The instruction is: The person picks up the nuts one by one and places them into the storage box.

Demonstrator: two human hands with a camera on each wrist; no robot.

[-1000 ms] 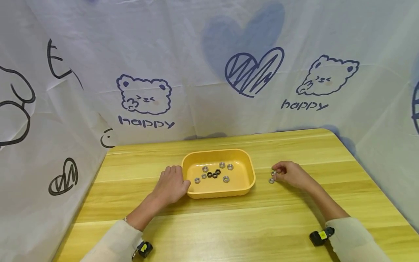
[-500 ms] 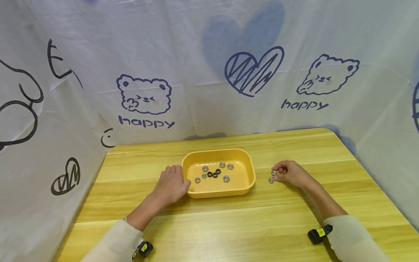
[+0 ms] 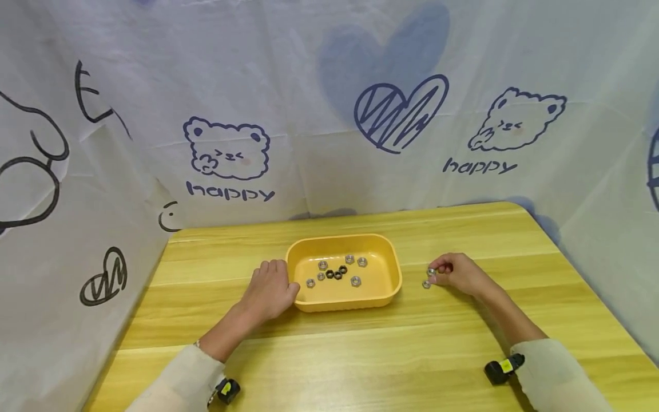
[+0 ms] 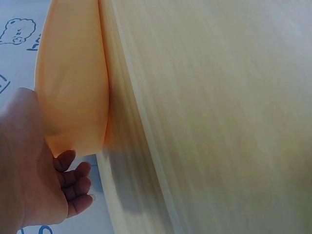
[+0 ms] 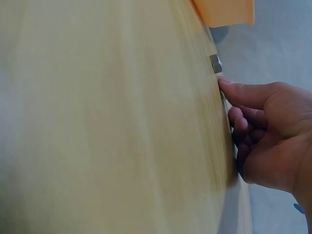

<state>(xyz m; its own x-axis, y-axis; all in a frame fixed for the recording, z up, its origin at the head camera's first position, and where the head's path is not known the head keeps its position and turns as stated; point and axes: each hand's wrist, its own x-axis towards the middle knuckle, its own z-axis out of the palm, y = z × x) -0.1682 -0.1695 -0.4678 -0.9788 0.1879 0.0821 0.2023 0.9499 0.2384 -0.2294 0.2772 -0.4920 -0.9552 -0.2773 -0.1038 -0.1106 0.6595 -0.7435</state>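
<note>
A shallow yellow plastic tray (image 3: 340, 304) stands on the table with several hex nuts in it, some silver like this nut (image 3: 356, 281), some black like this one (image 3: 330, 274). My left hand (image 3: 269, 289) grips the tray's left end, thumb over the rim; in the left wrist view its fingers curl by the outer wall. To the right of the tray, my right hand (image 3: 458, 274) pinches a silver hex nut (image 3: 431, 272) between thumb and index finger, at the tabletop. A second silver nut (image 3: 426, 284) lies just in front of the thumb, seen side-on in the right wrist view.
The wood-grain table (image 3: 350, 366) reaches back to a white cloth backdrop (image 3: 309, 103) printed with bears and hearts. Cloth also hangs on the left and right sides. A small black camera sits on each wrist, such as the right wrist camera (image 3: 501, 371).
Very little differs. My right hand stays at the two nuts, its fingers shifting slightly. The left hand and the tray hold their place.
</note>
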